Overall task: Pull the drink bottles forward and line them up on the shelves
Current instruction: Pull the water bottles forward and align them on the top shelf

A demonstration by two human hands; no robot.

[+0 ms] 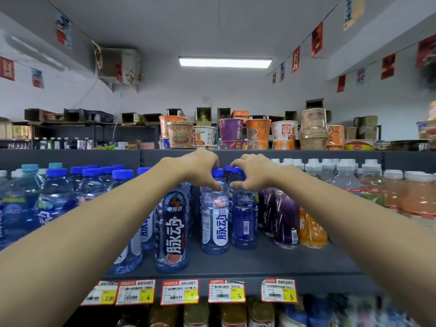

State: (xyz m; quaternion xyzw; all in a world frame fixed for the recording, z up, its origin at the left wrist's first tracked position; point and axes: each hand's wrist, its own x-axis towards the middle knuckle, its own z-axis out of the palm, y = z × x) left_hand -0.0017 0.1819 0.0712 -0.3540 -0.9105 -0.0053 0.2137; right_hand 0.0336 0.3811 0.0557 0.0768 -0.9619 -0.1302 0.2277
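Fingers (pixel 215 184) of left hand (pixel 200 167) curl round the neck of white-label bottle (pixel 215 223), just under its blue cap (pixel 217 172). Right hand (pixel 256 173) does the same on blue bottle (pixel 244 220) beside it. Both bottles mid-frame, upright, touching, set back from front edge of shelf (pixel 271 260). Full plastic w/ liquid: prob. heavyish, stiff at neck, squashy lower down, label slick. Neck grip suits dragging; tall, so pull slow or it may tip. Dark-label bottle (pixel 172 232), left of centre, sits further fwd: the line to match.
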